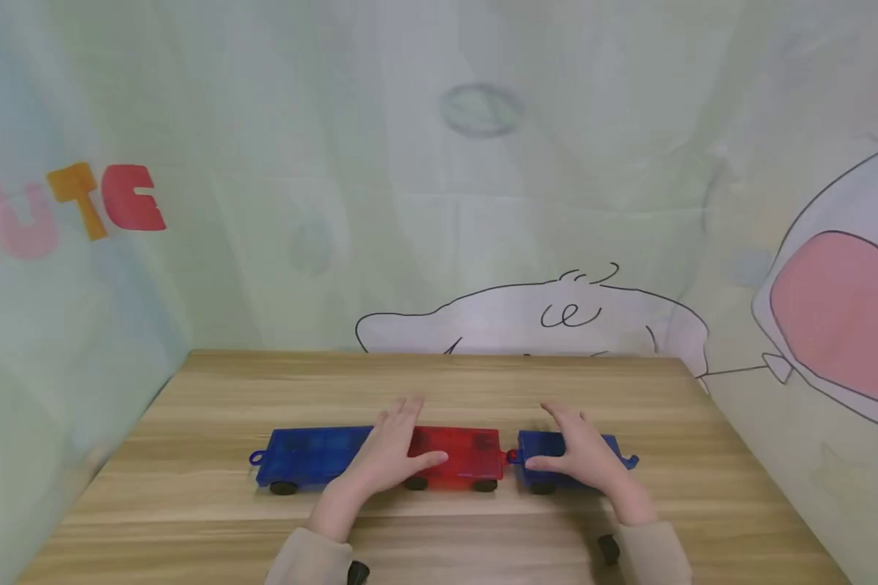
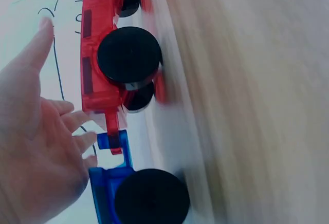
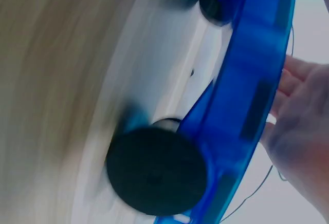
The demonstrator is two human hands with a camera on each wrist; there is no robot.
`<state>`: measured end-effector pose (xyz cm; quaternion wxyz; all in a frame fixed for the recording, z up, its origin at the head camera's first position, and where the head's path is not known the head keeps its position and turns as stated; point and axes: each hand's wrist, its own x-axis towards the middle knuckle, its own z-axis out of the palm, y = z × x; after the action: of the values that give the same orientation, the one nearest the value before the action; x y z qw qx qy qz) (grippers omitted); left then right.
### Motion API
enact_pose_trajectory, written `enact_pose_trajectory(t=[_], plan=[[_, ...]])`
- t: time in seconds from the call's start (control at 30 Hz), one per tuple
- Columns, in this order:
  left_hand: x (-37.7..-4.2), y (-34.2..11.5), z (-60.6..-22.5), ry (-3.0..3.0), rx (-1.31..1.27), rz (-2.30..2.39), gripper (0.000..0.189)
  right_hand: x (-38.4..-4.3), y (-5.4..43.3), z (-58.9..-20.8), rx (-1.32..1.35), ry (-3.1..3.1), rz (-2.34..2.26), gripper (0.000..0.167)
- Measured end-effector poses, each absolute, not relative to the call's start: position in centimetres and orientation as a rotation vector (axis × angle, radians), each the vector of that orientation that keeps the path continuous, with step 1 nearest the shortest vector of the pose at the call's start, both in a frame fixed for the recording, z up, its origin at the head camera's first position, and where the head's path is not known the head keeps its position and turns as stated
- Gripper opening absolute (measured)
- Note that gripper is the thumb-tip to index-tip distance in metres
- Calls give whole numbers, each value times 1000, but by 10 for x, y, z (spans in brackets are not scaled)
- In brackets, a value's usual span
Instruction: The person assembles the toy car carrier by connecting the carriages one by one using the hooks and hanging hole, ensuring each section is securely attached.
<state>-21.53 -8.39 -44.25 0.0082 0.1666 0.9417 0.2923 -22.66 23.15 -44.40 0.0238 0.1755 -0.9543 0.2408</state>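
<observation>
Three toy train cars stand in a row on the wooden table. At the left is a blue car (image 1: 310,457) with a ring at its outer end. A red car (image 1: 471,455) sits in the middle, and a shorter blue car (image 1: 541,447) with a hook stands at the right. My left hand (image 1: 389,451) reaches over the place where the left blue car and the red car meet, thumb spread above the red one. In the left wrist view a red tab (image 2: 112,126) overlaps a blue coupling (image 2: 125,149). My right hand (image 1: 581,451) is over the right blue car, fingers spread.
The wooden table (image 1: 446,544) ends at a printed cloth backdrop (image 1: 410,203) behind and at both sides. Black wheels (image 2: 129,54) carry the cars. Black objects (image 1: 609,550) show by both sleeves.
</observation>
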Motion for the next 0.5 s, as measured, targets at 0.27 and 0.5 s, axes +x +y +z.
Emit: enact_pose_trajectory(t=[0.27,0.5], plan=[[-217,-79,-442,2874,658,919,97,-228,243,-446,681,-3019,757,107],[-218,-78,-445,2819,744,911,96,-225,241,-450,696,-3045,781,101]])
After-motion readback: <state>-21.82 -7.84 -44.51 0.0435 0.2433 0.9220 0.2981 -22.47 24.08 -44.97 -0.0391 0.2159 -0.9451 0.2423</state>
